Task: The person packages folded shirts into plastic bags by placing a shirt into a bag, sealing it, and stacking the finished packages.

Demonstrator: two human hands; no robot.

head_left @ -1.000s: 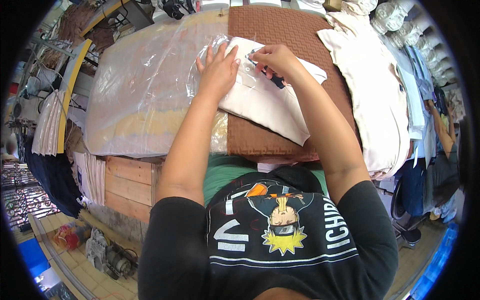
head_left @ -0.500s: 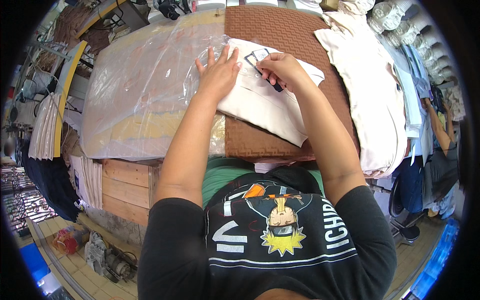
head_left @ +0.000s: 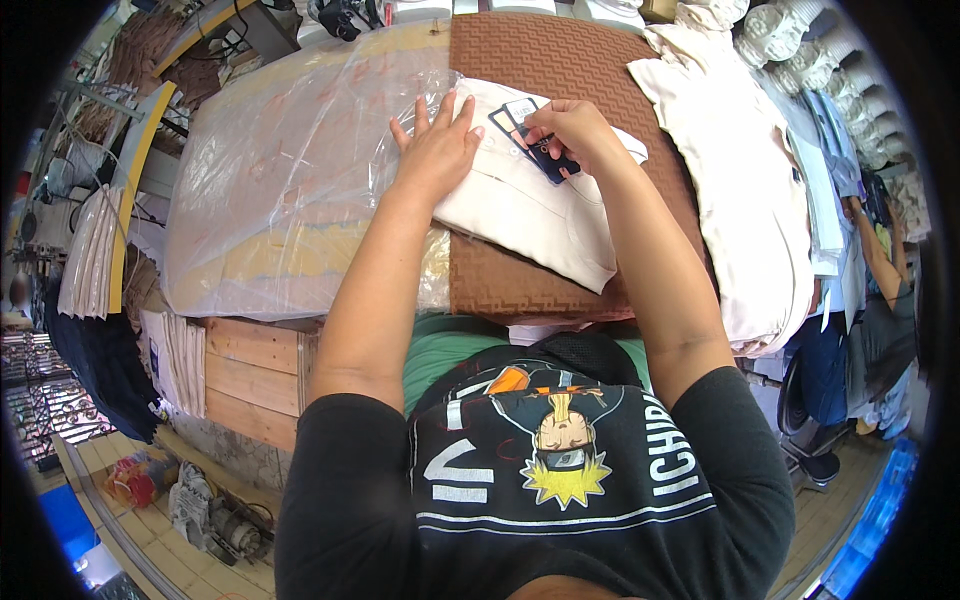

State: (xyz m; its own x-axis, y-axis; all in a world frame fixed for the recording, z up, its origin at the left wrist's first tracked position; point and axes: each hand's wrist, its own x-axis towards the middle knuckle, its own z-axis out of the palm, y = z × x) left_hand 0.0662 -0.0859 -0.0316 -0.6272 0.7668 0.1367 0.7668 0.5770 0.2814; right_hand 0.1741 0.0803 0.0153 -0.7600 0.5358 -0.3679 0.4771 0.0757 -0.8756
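A cream folded garment (head_left: 515, 215) lies slantwise on the brown cover, its upper left side beside the plastic sheet. My left hand (head_left: 437, 150) rests flat with fingers spread across the garment's left edge and the plastic, holding nothing. Over the garment's upper part, my right hand (head_left: 582, 132) is closed in a pinch on dark hang tags (head_left: 550, 165) with pale panels. Its fingers cover part of the tags, so how many there are cannot be told. Small buttons show near the tags.
Clear plastic (head_left: 290, 170) covers the table's left half; a brown textured cover (head_left: 560, 55) lies on the right. More cream garments (head_left: 745, 200) are piled at the right edge. White wrapped bundles (head_left: 775, 35) stand behind them. Another person's arm (head_left: 880, 255) shows at far right.
My right hand has shifted slightly up and to the right. More of the dark tag's face shows under its fingers. The left hand has stayed in place.
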